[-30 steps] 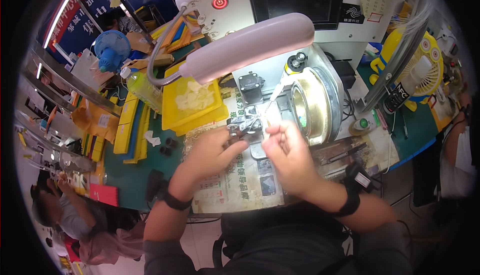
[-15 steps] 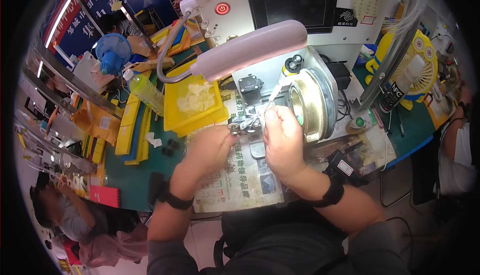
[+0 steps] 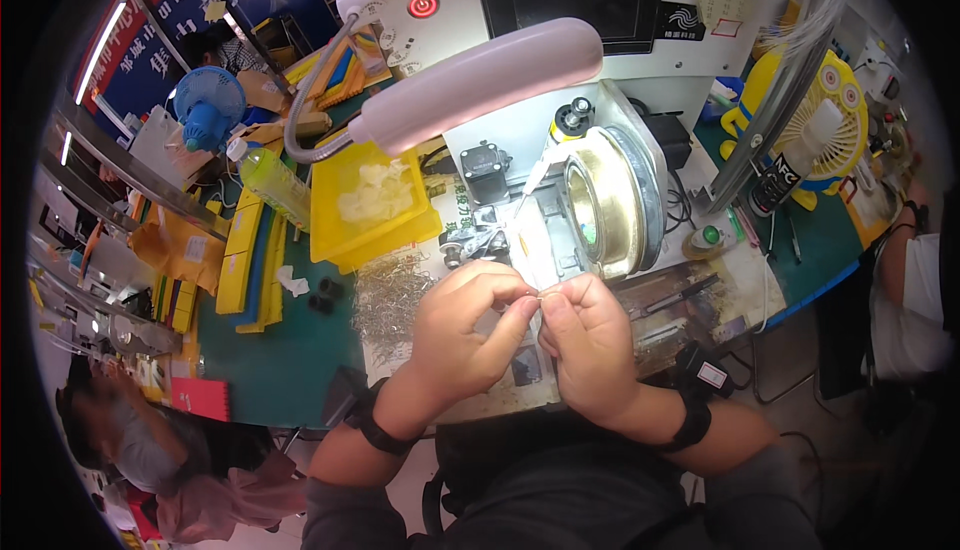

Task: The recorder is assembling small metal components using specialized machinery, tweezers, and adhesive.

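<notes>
My left hand and my right hand meet in front of the bench machine, fingertips almost touching. Both pinch at one tiny, thin item between them, too small to name. Just beyond my fingers is the machine's small metal clamp, with a white-and-yellow pen-like nozzle slanting down toward it. To the right of the clamp stands a large gold-coloured ring-shaped wheel. A tangle of fine thin metal pieces lies beside my left hand.
A pink lamp head on a bendy neck hangs over the work. A yellow tray with pale flakes, a green bottle and coloured strips are at left. A yellow fan and a small jar stand at right.
Both hands have drawn back from the clamp toward me and come together at the fingertips. The tangle of thin metal pieces, hidden before, now shows. The whole view has shifted slightly.
</notes>
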### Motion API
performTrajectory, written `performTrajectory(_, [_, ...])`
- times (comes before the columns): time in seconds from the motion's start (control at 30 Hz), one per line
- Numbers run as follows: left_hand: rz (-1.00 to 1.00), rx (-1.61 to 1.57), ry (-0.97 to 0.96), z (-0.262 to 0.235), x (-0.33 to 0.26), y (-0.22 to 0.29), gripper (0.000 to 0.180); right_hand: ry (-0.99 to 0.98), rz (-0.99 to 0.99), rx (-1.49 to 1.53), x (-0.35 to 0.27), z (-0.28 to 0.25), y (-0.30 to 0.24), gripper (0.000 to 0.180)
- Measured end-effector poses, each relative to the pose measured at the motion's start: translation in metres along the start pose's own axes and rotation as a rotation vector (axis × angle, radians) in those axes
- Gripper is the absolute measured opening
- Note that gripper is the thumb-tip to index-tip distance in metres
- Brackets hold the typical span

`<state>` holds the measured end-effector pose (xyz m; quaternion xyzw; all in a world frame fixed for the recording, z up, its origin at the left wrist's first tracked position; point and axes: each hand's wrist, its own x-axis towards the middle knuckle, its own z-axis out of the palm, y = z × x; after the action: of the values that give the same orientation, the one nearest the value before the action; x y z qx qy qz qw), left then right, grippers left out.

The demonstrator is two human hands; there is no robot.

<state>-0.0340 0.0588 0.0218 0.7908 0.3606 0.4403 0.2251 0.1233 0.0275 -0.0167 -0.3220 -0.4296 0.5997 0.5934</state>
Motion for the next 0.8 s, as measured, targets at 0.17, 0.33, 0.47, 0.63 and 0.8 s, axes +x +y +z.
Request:
performTrajectory(0.17, [0.177, 0.097, 0.106, 0.007, -0.001, -0.006, 0.014, -0.091, 0.166, -0.054, 0.002, -0.026, -0.029, 0.012])
performTrajectory(0.33, [0.225, 0.146, 0.126, 0.008, 0.001, -0.005, 0.016, -0.160, -0.723, -1.006, 0.021, -0.024, -0.047, 0.017])
performTrajectory(0.47, [0.264, 0.183, 0.127, 0.010, 0.003, -0.003, 0.018, -0.214, -0.813, -1.067, 0.027, -0.031, -0.044, 0.020])
performTrajectory(0.63, [0.283, 0.226, 0.110, 0.012, 0.003, -0.002, 0.019, -0.181, -0.771, -1.120, 0.021, -0.029, -0.045, 0.022])
performTrajectory(0.8, [0.198, 0.221, 0.128, 0.016, -0.006, 0.001, 0.013, -0.282, -0.617, -1.072, 0.003, -0.065, -0.066, 0.031])
